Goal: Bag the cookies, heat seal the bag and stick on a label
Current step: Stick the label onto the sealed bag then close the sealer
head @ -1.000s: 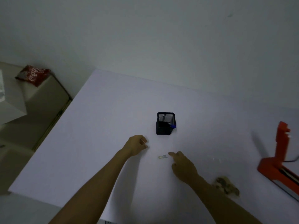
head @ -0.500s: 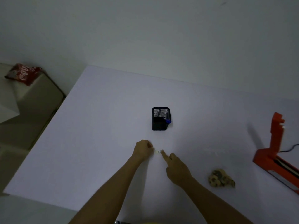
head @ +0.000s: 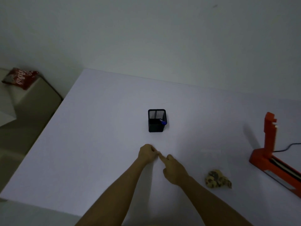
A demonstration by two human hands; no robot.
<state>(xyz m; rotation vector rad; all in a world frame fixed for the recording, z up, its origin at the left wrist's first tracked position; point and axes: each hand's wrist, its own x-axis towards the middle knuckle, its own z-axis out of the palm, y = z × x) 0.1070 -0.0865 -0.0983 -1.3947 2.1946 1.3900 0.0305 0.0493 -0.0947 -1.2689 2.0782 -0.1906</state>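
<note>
My left hand (head: 147,153) lies on the white table (head: 97,144) in front of the pen holder, fingers curled, its fingertips pinching a small pale label (head: 158,152) that is mostly hidden. My right hand (head: 173,168) points its straight index finger onto the same spot, tip touching the label, with the other fingers curled. A heap of chocolate-chip cookies (head: 217,179) lies to the right of my right forearm. Whether a clear bag wraps them, I cannot tell. The red heat sealer (head: 268,159) stands at the right edge with its arm raised.
A black mesh pen holder (head: 156,121) with a blue pen stands just beyond my hands. The sealer's black cord (head: 291,146) trails off to the right. A beige side surface on the left carries a red snack packet (head: 21,77).
My left hand slid right and my right hand moved forward and left until both met at the small label. The view shifted slightly.
</note>
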